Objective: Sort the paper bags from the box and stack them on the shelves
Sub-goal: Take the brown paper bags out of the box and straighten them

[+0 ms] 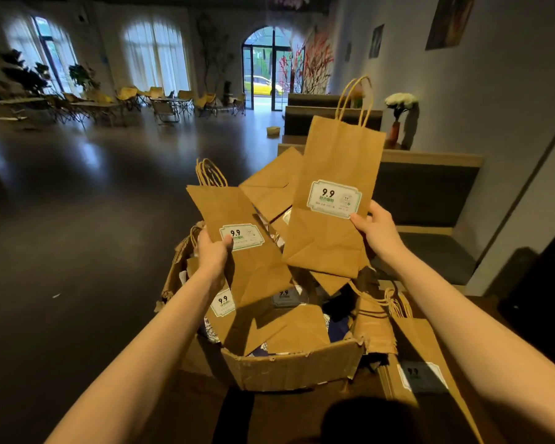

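Box mouth crowded; open floor to the left.

The torn brown cardboard box is heaped with flat brown kraft paper bags that fill its opening, and its ragged near flap stands up at 6 o'clock. Two raised bags, one in the left hand and one in the right hand, block the way over the box toward 12 o'clock. At 3 o'clock, more bags with twisted paper handles lean against the box, beside the dark padded bench. From 9 to 11 o'clock lies bare, dark glossy floor.
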### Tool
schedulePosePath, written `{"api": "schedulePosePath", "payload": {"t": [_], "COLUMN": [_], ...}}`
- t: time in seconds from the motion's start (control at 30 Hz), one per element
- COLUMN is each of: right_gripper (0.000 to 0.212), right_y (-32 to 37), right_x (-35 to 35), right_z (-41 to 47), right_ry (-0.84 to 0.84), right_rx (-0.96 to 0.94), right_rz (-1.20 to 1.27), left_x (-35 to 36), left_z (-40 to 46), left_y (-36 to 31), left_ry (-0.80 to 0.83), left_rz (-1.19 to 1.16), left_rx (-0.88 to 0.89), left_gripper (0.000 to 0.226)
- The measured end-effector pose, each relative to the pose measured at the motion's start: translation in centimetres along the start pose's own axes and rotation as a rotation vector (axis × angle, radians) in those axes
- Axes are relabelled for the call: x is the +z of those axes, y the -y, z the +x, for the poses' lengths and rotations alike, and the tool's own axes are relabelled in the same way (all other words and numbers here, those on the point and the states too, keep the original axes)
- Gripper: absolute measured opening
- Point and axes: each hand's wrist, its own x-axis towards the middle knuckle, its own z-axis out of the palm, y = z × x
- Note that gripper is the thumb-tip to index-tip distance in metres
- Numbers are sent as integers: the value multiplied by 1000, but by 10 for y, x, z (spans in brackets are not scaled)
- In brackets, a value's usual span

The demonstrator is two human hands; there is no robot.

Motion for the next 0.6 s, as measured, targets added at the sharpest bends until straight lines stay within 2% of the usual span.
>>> {"api": "schedulePosePath", "payload": {"t": [0.13,0.23,0.3,0.37,0.47,0.6], "right_gripper": [35,36,36,37,35,29], "right_y": [2,0,0,0,-1,-1], "right_x": [0,1,2,2,4,9], "right_z": [-6,-8,-9,-7,-4,-3], "right_ry": [226,266,281,298,291,146], "right_rx": [42,54,48,35,39,36], "right_rz": [-108,-176,-211,-256,-314,-317], "left_x": [9,12,13,11,5,4], "left_z": [-11,-17,-19,-25,-29,-28], "left_y": [-14,-21,-25,-30,-32,-29], "left_ry": [95,108,126,193,244,201], "left_rz": [-202,-221,-203,-201,-73,-9], "left_rx": [-47,-117,-146,-160,-80,28], "left_gripper": [16,50,63,55,37,35]}}
